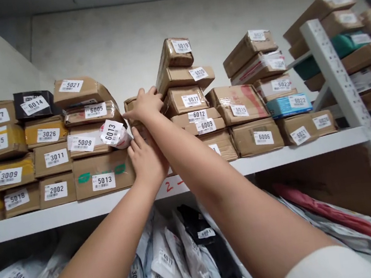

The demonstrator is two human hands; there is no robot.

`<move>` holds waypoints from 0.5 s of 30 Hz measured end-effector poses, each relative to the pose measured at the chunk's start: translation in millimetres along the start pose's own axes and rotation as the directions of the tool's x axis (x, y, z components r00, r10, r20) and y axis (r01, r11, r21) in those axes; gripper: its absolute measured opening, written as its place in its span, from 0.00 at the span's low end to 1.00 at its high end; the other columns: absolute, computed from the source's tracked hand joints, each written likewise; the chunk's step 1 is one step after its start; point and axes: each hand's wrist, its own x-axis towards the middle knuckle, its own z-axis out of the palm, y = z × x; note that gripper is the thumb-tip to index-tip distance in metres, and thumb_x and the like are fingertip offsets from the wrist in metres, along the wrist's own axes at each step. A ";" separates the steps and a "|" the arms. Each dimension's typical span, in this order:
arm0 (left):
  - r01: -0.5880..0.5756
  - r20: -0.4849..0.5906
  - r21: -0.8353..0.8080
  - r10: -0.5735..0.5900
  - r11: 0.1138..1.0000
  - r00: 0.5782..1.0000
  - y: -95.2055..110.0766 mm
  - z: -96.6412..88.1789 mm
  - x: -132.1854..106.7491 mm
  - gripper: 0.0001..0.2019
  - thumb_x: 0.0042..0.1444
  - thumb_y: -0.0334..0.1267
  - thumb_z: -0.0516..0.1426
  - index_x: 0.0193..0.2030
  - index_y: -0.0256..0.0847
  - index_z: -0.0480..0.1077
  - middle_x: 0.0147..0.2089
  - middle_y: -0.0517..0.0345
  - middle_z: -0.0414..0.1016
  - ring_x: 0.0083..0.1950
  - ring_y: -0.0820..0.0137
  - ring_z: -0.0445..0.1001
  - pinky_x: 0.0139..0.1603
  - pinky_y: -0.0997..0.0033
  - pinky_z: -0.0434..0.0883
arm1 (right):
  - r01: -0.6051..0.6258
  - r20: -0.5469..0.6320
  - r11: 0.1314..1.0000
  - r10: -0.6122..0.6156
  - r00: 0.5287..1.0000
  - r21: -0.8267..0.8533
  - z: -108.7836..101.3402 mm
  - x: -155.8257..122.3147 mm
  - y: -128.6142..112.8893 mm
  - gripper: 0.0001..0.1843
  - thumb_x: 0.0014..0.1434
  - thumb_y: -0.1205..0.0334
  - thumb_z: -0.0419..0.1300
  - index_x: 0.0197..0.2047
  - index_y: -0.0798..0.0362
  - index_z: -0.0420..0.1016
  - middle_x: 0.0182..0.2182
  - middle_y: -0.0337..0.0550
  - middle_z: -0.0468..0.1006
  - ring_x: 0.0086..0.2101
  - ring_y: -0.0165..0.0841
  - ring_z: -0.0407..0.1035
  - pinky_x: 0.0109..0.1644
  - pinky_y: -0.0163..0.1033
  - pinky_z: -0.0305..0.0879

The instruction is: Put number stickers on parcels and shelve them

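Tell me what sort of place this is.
Probably a parcel storeroom or pickup point: number-labelled cardboard boxes stand stacked on a white shelf, and labelled plastic mailing bags are packed together below it.

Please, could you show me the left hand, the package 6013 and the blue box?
Left hand (149,160): head view, its back.
Package 6013 (111,134): head view, its label.
Blue box (282,107): head view, its front.

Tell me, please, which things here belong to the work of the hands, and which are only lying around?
Seemingly in the work:
- left hand and right hand
- brown box behind the right hand, mostly hidden
- package 6013, near the left hand

Lying about:
- blue box 6022
- black box 6014
- black bag 6001, below the shelf
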 end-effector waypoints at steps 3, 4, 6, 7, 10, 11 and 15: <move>-0.120 0.040 0.026 0.119 0.992 0.992 -4.2 -9.2 12.8 0.40 0.52 0.45 0.60 0.67 0.25 0.54 0.69 0.21 0.51 0.66 0.36 0.57 0.58 0.41 0.66 | 0.105 -0.114 0.992 -0.097 0.989 0.066 -32.3 -1.0 5.8 0.51 0.42 0.39 0.70 0.61 0.61 0.62 0.61 0.65 0.55 0.59 0.63 0.56 0.57 0.66 0.61; -0.199 0.059 0.050 0.196 0.979 0.979 -7.3 -12.7 17.1 0.41 0.49 0.45 0.63 0.66 0.25 0.55 0.68 0.22 0.53 0.66 0.36 0.56 0.59 0.42 0.66 | 0.140 -0.155 0.987 -0.126 0.980 0.083 -46.7 -2.1 8.1 0.51 0.42 0.36 0.69 0.60 0.60 0.62 0.61 0.64 0.55 0.59 0.63 0.56 0.57 0.66 0.61; -0.370 0.107 0.126 0.359 0.920 0.927 -13.6 -18.6 25.5 0.42 0.43 0.38 0.65 0.64 0.25 0.56 0.68 0.26 0.56 0.68 0.37 0.53 0.63 0.44 0.62 | 0.179 -0.223 0.978 -0.151 0.963 0.110 -76.4 -5.0 13.4 0.51 0.43 0.33 0.66 0.61 0.59 0.63 0.61 0.64 0.57 0.57 0.62 0.59 0.57 0.64 0.62; -0.441 0.132 0.160 0.423 0.883 0.896 -16.1 -20.6 29.5 0.42 0.41 0.33 0.64 0.64 0.24 0.56 0.67 0.27 0.56 0.68 0.38 0.52 0.65 0.45 0.61 | 0.186 -0.242 0.974 -0.151 0.959 0.130 -90.1 -6.6 16.4 0.51 0.44 0.32 0.65 0.61 0.59 0.63 0.61 0.64 0.58 0.56 0.60 0.61 0.56 0.62 0.63; -0.520 0.189 0.200 0.488 0.831 0.852 -18.2 -22.2 39.1 0.45 0.38 0.27 0.62 0.66 0.20 0.53 0.63 0.26 0.60 0.64 0.40 0.59 0.64 0.49 0.60 | 0.179 -0.259 0.960 -0.121 0.958 0.214 -120.7 -9.7 26.6 0.49 0.46 0.34 0.62 0.61 0.60 0.63 0.58 0.60 0.62 0.54 0.50 0.65 0.56 0.54 0.64; -0.508 0.190 0.197 0.475 0.839 0.859 -17.5 -21.9 40.9 0.46 0.37 0.27 0.63 0.66 0.19 0.53 0.61 0.26 0.62 0.61 0.41 0.62 0.63 0.50 0.62 | 0.181 -0.267 0.953 -0.114 0.957 0.242 -126.9 -9.8 30.6 0.47 0.46 0.34 0.62 0.60 0.59 0.64 0.57 0.57 0.64 0.55 0.47 0.65 0.58 0.53 0.63; -0.436 0.096 0.130 0.427 0.890 0.899 -14.5 -24.1 40.9 0.41 0.38 0.32 0.63 0.61 0.23 0.57 0.56 0.31 0.62 0.58 0.43 0.63 0.61 0.49 0.64 | 0.225 -0.312 0.920 -0.121 0.942 0.322 -135.6 -8.9 48.1 0.41 0.46 0.34 0.61 0.54 0.56 0.66 0.51 0.53 0.67 0.58 0.49 0.59 0.60 0.55 0.62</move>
